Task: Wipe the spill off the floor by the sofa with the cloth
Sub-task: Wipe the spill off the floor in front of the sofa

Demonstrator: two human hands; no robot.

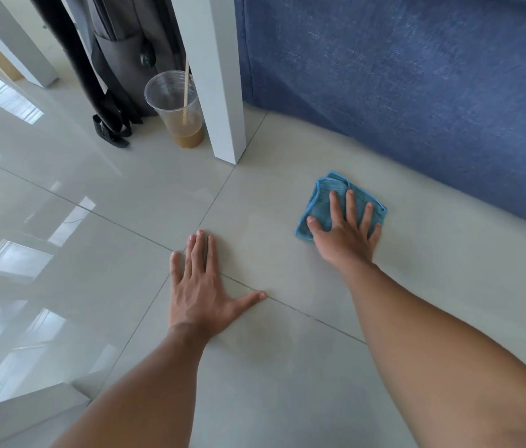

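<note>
A folded light-blue cloth [323, 202] lies flat on the pale tiled floor [271, 240], close to the base of the blue sofa [416, 92]. My right hand [347, 231] presses down on the cloth with fingers spread, covering its near half. My left hand [201, 286] rests flat on the bare floor to the left, fingers apart, holding nothing. A faint damp sheen shows on the tiles near me; no distinct spill is visible.
A clear plastic cup [176, 108] with brown drink and a straw stands beside a white table leg [213, 76]. A dark bag [119, 59] with straps hangs behind it. Another white leg [19, 43] stands far left.
</note>
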